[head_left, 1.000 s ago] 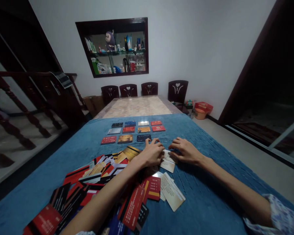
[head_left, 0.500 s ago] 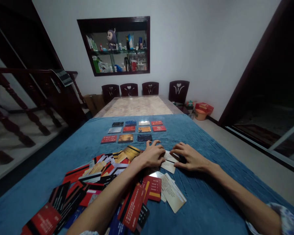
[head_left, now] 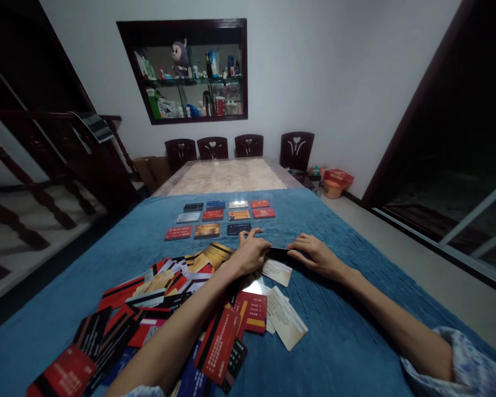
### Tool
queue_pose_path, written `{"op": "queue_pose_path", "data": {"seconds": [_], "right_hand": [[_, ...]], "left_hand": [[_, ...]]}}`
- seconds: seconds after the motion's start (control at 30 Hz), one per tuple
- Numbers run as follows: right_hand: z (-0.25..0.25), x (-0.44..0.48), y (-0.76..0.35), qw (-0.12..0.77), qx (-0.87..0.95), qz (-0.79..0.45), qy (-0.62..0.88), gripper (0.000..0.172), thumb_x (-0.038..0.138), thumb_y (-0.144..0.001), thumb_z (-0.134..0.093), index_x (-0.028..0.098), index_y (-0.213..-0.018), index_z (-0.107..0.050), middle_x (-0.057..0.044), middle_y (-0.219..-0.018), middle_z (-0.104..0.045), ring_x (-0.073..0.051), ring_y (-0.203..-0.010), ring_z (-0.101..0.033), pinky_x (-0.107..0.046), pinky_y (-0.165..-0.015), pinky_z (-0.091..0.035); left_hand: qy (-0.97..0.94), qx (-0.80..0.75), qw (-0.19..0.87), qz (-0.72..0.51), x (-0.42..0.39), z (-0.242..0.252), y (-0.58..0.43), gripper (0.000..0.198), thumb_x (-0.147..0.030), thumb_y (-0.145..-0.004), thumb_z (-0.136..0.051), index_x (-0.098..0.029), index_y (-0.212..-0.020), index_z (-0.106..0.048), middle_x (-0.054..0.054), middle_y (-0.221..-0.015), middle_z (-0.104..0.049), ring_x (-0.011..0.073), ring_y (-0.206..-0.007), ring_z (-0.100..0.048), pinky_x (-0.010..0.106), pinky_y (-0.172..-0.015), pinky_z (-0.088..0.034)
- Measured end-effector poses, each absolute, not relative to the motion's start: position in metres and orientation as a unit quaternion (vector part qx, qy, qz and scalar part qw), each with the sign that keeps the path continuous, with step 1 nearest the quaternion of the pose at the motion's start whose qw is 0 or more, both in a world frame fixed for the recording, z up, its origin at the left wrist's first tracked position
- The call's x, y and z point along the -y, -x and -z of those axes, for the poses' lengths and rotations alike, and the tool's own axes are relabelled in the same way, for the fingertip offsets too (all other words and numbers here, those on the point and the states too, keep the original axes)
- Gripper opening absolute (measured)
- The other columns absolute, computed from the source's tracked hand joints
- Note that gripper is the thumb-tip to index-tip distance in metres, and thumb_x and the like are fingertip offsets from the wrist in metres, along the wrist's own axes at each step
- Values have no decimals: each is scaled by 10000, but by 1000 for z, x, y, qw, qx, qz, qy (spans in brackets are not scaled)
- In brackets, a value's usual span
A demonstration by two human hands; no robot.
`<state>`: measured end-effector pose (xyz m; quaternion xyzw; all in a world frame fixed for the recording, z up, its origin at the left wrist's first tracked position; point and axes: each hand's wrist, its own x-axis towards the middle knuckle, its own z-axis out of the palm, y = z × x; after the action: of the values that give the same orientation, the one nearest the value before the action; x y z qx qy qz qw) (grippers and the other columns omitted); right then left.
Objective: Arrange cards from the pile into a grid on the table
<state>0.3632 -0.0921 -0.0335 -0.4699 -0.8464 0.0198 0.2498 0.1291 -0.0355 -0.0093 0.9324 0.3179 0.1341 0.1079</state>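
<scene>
My left hand (head_left: 251, 255) and my right hand (head_left: 316, 256) pinch a card (head_left: 279, 253) between them, one at each end. It is tilted so that only a dark, narrow face shows. Just below it a cream card (head_left: 276, 271) lies on the blue cloth (head_left: 343, 342). Nearer to me are another cream card (head_left: 288, 320) and a red card with a yellow stripe (head_left: 255, 312). Under and beside my left forearm spreads a loose heap of bank-type cards (head_left: 157, 292), partly hidden by the arm.
Beyond my hands, small stacks of cards sit in rows, among them a dark blue stack (head_left: 238, 229), a gold stack (head_left: 207, 230) and a red stack (head_left: 178, 232). The bare tabletop (head_left: 227, 177) continues to several dark chairs (head_left: 296, 151) by the wall.
Both hands have lifted a card off the cream one and tipped it up; before, it lay flat between them. The whole view has shifted slightly.
</scene>
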Motion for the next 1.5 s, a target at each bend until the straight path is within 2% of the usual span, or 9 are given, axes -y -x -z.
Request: {"op": "queue_pose_path", "data": {"seconds": [0.33, 0.5, 0.83, 0.97, 1.13, 1.3, 1.5], "right_hand": [[51, 83, -368, 290, 820, -45, 491, 247, 224, -918, -486, 207, -1006, -716, -84, -928, -715, -214, -860, -590, -351, -788, -470], [50, 83, -367, 312, 812, -55, 490, 233, 183, -890, -487, 196, -934, -716, -74, -854, -697, -210, -822, -578, -344, -745, -467], [45, 84, -362, 407, 773, -24, 487, 140, 217, -872, -520, 205, -843, -656, -62, -845, -683, -214, -825, -587, -361, -768, -471], [41, 84, -360, 451, 752, -12, 480, 108, 235, -857, -548, 217, -848, -654, -59, -846, -690, -225, -848, -603, -384, -794, -488], [37, 85, -358, 465, 738, -10, 489, 121, 268, -879, -531, 221, -886, -642, -51, -873, -688, -213, -862, -628, -364, -800, -500], [31, 86, -353, 471, 726, 84, 494, 172, 309, -926, -517, 220, -966, -658, -64, -871, -699, -225, -843, -621, -384, -796, -459], [25, 86, -349, 408, 756, 200, 471, 215, 313, -966, -506, 227, -948, -703, -53, -770, -698, -223, -851, -555, -385, -804, -382]], "left_hand": [[-902, -365, 146, -178, 31, 15, -130, 219, -175, -917, -515, -214, -891, -729, 83, -1056, -672, 269, -1279, -425, 485, -1008, -281], [-896, -368, 156, -192, 32, 13, -131, 217, -159, -919, -518, -198, -878, -728, 91, -1053, -658, 276, -1277, -429, 489, -1007, -282], [-902, -358, 146, -191, 32, 16, -132, 228, -128, -899, -518, -205, -927, -731, 86, -1054, -701, 279, -1280, -431, 502, -1002, -280], [-907, -354, 137, -185, 34, 15, -132, 228, -125, -889, -524, -211, -926, -732, 79, -1027, -722, 282, -1277, -431, 512, -993, -278], [-907, -353, 133, -190, 36, 14, -133, 229, -162, -891, -531, -230, -992, -725, 82, -1074, -727, 292, -1297, -413, 531, -999, -272], [-900, -353, 134, -219, 37, 14, -134, 265, -151, -867, -538, -216, -1062, -705, 93, -1095, -721, 295, -1296, -426, 531, -1000, -274], [-890, -344, 108, -280, 38, 10, -133, 415, 10, -765, -471, -195, -1054, -687, 70, -1054, -733, 269, -1236, -483, 508, -996, -273]]}}
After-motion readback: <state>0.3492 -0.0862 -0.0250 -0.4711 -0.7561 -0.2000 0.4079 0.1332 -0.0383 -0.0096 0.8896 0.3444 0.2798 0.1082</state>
